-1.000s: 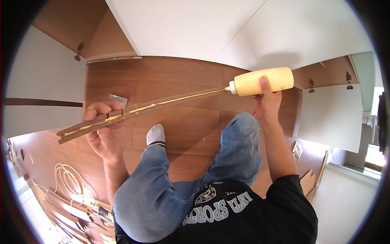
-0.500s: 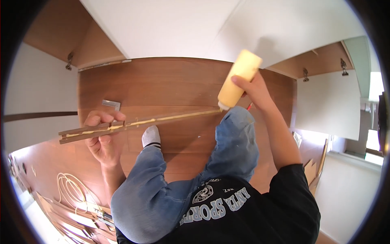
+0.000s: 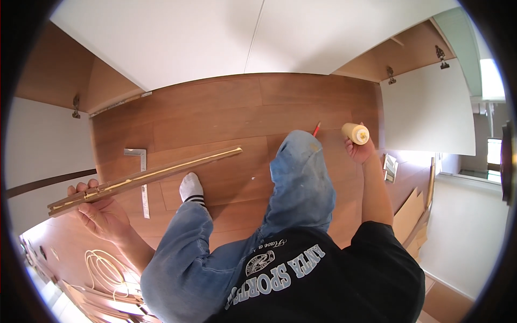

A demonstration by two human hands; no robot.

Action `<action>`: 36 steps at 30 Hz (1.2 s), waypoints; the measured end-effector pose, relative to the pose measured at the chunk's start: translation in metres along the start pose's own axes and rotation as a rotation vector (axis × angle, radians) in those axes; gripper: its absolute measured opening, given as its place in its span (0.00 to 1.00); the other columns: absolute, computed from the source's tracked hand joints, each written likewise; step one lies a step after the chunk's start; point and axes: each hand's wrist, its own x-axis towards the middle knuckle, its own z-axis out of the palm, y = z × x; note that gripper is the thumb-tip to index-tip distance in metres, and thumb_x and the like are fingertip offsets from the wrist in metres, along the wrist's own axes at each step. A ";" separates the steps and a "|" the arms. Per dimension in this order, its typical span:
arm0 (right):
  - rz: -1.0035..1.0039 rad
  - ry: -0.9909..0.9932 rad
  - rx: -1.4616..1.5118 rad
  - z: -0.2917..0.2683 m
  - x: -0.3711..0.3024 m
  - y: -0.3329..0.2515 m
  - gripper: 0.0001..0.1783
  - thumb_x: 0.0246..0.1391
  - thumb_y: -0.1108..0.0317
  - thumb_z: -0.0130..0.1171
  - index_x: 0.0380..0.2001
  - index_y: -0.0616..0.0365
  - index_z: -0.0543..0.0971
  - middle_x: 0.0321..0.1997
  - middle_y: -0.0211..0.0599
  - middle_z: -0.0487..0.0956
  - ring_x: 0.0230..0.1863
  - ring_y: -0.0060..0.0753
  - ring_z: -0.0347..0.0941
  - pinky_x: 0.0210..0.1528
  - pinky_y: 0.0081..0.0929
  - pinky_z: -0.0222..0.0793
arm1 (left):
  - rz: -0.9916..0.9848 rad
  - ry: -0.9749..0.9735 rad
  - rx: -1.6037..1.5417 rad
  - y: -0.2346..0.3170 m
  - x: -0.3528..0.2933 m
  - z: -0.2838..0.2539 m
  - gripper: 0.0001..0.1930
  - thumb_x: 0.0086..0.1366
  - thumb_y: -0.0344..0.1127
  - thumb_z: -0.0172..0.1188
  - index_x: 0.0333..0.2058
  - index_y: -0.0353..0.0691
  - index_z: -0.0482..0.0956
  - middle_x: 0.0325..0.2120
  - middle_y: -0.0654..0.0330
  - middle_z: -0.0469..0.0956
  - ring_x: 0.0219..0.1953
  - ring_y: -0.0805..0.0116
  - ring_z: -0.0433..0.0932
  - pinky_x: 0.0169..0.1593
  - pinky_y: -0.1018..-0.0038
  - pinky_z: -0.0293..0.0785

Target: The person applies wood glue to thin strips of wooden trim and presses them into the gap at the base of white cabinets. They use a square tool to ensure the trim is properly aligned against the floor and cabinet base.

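Wooden strip (image 3: 171, 168) | left hand (image 3: 106, 216): partly behind it | metal square (image 3: 145, 202): partly covered

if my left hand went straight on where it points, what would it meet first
Your left hand, holding the wooden strip, would probably meet the white panel on the left first, though depth is unclear from this view.

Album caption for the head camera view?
Left hand holding a brown strip lined with yellow paste, right hand a yellow bottle.
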 end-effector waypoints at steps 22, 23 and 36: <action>-0.707 0.361 -0.859 0.147 -0.015 0.114 0.11 0.70 0.59 0.52 0.35 0.51 0.77 0.27 0.25 0.75 0.19 0.19 0.65 0.20 0.17 0.59 | -0.228 -0.132 0.467 -0.042 0.068 0.079 0.15 0.71 0.27 0.54 0.55 0.37 0.72 0.42 0.58 0.78 0.44 0.67 0.79 0.49 0.72 0.76; -0.786 0.237 -0.968 0.198 -0.014 0.119 0.08 0.69 0.64 0.53 0.38 0.53 0.79 0.30 0.27 0.77 0.20 0.18 0.67 0.22 0.16 0.61 | -0.206 -0.332 0.624 -0.039 0.079 0.097 0.12 0.70 0.28 0.55 0.51 0.37 0.75 0.42 0.57 0.80 0.46 0.69 0.79 0.48 0.71 0.77; -1.268 -0.288 -2.616 0.477 0.134 0.282 0.22 0.53 0.63 0.68 0.48 0.61 0.77 0.44 0.43 0.77 0.48 0.47 0.75 0.50 0.39 0.74 | 0.172 -1.128 1.297 -0.166 0.060 -0.013 0.18 0.67 0.35 0.54 0.55 0.45 0.74 0.44 0.60 0.79 0.46 0.62 0.79 0.50 0.62 0.72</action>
